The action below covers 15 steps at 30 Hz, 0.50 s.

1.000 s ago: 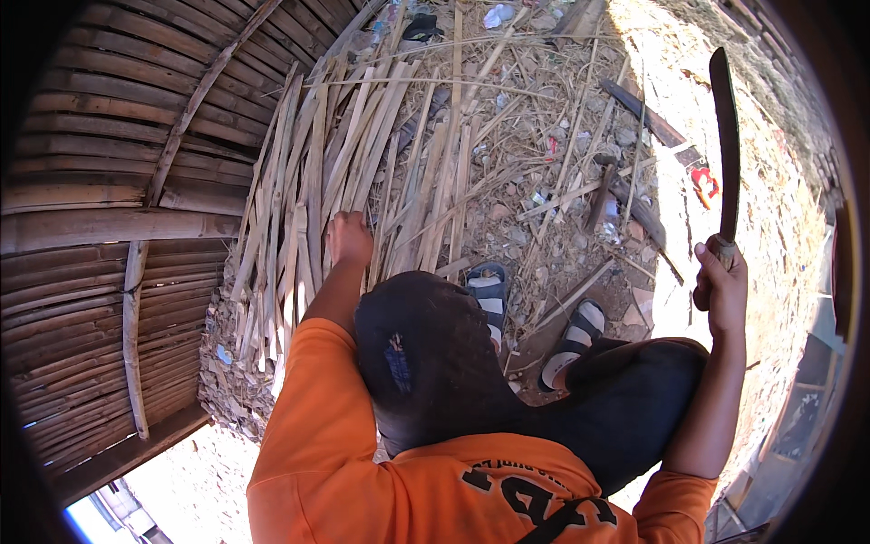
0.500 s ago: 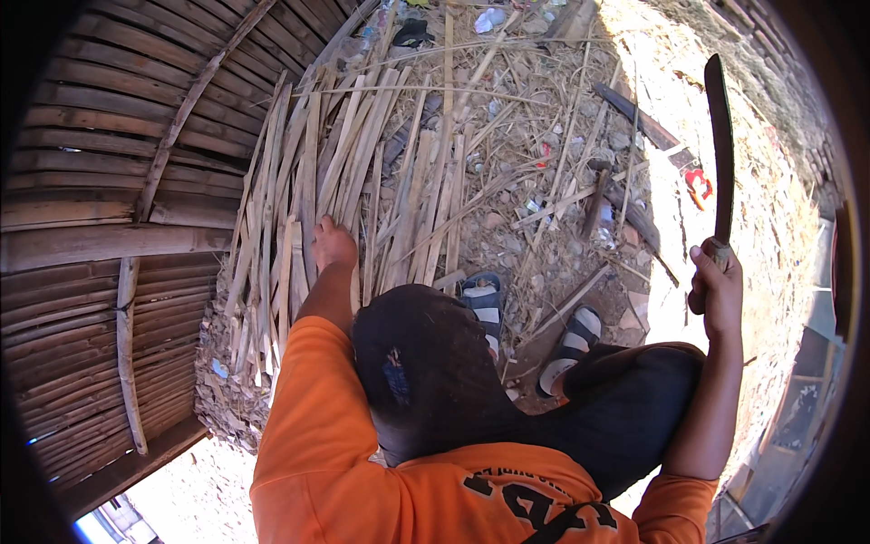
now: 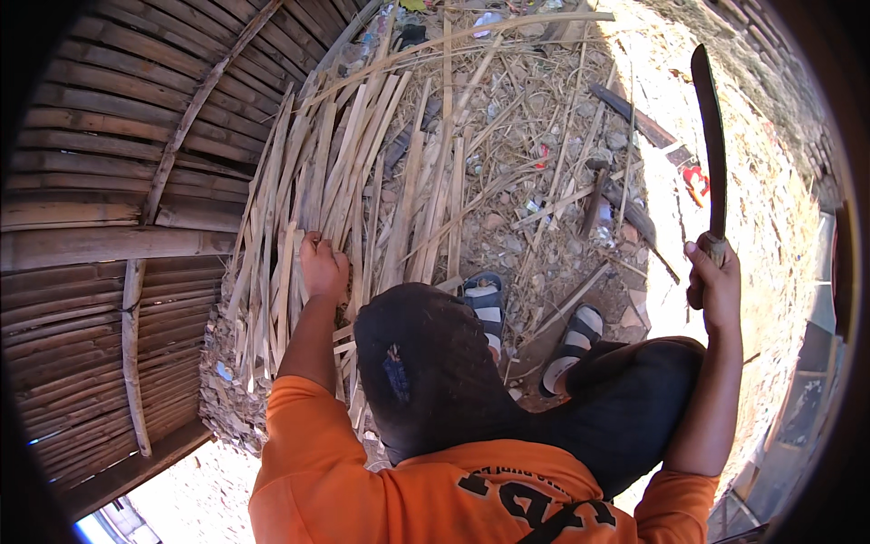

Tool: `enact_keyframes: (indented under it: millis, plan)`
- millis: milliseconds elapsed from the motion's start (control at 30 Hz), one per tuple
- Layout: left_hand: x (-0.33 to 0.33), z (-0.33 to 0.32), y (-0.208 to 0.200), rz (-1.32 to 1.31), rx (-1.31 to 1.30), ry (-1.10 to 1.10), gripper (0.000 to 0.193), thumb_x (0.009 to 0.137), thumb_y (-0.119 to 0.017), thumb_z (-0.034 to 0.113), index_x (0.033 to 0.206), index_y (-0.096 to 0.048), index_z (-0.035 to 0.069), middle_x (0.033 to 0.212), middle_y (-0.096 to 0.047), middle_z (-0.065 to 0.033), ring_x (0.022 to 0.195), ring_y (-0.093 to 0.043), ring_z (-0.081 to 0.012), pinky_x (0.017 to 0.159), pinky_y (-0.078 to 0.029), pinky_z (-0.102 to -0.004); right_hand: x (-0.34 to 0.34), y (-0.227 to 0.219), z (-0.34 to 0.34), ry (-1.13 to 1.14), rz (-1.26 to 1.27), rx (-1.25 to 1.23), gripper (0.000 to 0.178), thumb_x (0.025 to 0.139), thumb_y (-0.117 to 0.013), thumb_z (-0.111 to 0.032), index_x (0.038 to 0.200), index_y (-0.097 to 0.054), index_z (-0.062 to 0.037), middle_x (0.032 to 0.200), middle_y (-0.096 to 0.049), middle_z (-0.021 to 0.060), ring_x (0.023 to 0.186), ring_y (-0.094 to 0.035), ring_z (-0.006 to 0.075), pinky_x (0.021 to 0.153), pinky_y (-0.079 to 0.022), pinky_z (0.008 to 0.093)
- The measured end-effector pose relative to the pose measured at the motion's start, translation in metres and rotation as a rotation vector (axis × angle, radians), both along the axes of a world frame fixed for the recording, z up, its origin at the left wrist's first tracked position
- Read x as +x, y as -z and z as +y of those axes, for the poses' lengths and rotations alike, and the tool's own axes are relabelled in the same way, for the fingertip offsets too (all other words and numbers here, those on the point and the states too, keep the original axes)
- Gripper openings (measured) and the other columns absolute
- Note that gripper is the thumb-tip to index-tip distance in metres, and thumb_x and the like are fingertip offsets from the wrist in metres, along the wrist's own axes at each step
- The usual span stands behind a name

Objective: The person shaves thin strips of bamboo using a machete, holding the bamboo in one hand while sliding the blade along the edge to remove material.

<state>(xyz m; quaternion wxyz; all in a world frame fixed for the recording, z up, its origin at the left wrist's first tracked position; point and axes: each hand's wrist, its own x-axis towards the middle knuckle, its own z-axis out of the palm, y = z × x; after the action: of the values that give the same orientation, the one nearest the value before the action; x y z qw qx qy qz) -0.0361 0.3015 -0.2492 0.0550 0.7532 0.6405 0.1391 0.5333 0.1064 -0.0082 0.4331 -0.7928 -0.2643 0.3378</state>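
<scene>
My left hand (image 3: 323, 270) is down on a pile of long, pale split bamboo strips (image 3: 349, 172). Its fingers are curled round a strip near the pile's close end; the fingertips are partly hidden. Off to the right, my right hand (image 3: 714, 281) grips a machete by its handle. The machete's long dark blade (image 3: 712, 145) points up and away from me, held clear of the strips.
On the left is a slatted bamboo wall (image 3: 100, 245). Scraps and straw litter the ground around a dark wooden piece (image 3: 634, 116) and a short hammer-like tool (image 3: 594, 201). My sandalled feet (image 3: 483, 304) stand beside the pile.
My left hand has drawn back slightly toward me along the strips. A long thin strip at the far end has shifted and its right end lies farther away. The machete has tilted slightly left.
</scene>
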Motion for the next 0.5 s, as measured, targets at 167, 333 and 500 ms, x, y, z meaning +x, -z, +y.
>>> enact_keyframes:
  millis: [167,333,500]
  plan:
    - [-0.018,-0.022,-0.01,-0.343,-0.062,0.04,0.034,0.09,-0.053,0.008,0.12,-0.054,-0.008,0.133,-0.047,-0.0268,0.12,-0.049,-0.0456,0.102,-0.041,-0.0513,-0.003,0.0,-0.002,-0.022,-0.017,0.045,0.022,0.091,-0.075,-0.022,0.091,-0.055,-0.0132,0.06,-0.045,-0.0057,0.044,-0.036,0.0041,0.038,-0.027,0.0233]
    - [-0.036,-0.01,-0.023,-0.497,0.093,-0.01,0.028,0.098,-0.044,0.008,0.12,-0.053,-0.006,0.121,-0.052,-0.0209,0.094,-0.06,-0.0295,0.078,-0.053,-0.0388,-0.01,-0.01,-0.003,-0.041,0.013,0.072,0.023,0.091,-0.075,-0.022,0.089,-0.054,-0.0135,0.06,-0.044,-0.0061,0.044,-0.035,0.0042,0.037,-0.026,0.0238]
    - [-0.016,0.04,-0.116,-0.957,0.101,-0.12,0.027,0.105,-0.036,0.013,0.118,-0.056,-0.001,0.104,-0.057,-0.0093,0.079,-0.057,-0.0129,0.067,-0.05,-0.0264,-0.026,-0.036,-0.01,-0.052,0.024,0.092,0.021,0.09,-0.074,-0.021,0.089,-0.055,-0.0112,0.062,-0.048,-0.005,0.049,-0.041,0.0053,0.045,-0.032,0.0247]
